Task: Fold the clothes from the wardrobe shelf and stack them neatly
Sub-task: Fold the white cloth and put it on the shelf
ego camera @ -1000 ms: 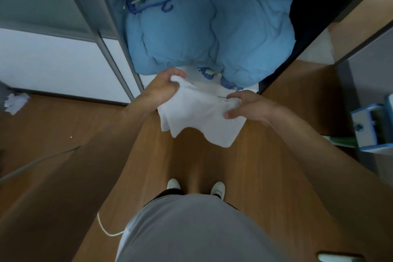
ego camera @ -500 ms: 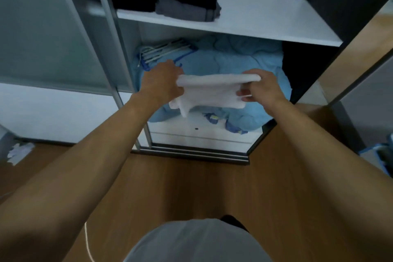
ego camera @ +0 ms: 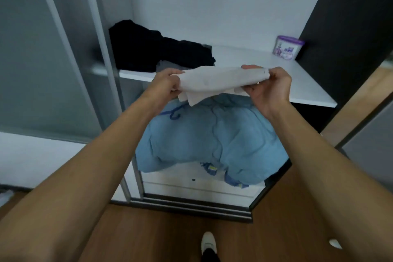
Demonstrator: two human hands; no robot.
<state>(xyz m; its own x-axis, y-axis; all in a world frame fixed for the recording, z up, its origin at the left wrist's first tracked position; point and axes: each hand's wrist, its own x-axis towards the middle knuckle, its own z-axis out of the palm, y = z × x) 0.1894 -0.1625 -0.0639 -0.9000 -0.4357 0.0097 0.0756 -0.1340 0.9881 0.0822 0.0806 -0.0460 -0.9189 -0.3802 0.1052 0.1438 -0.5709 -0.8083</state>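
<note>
White cloth [ego camera: 221,80] folded flat, held level at front edge of shelf [ego camera: 265,64], above blue duvet [ego camera: 208,138]. I judge it light, thin, limp: loose corners droop underneath, so best gripped at both ends. Left hand [ego camera: 164,85] fingers pinch one end; right hand [ego camera: 270,89] fingers curl round other. Shelf holds black clothes [ego camera: 153,49] at left, purple tub [ego camera: 288,48] at far right. Duvet fills lower compartment.

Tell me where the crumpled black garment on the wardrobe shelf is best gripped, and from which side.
Probably its bunched right end, reached from the front and right. The black garment lies in a loose heap at the shelf's left, hemmed by the door frame, while bare shelf lies to its right. The left hand and right hand hold the white cloth.
</note>
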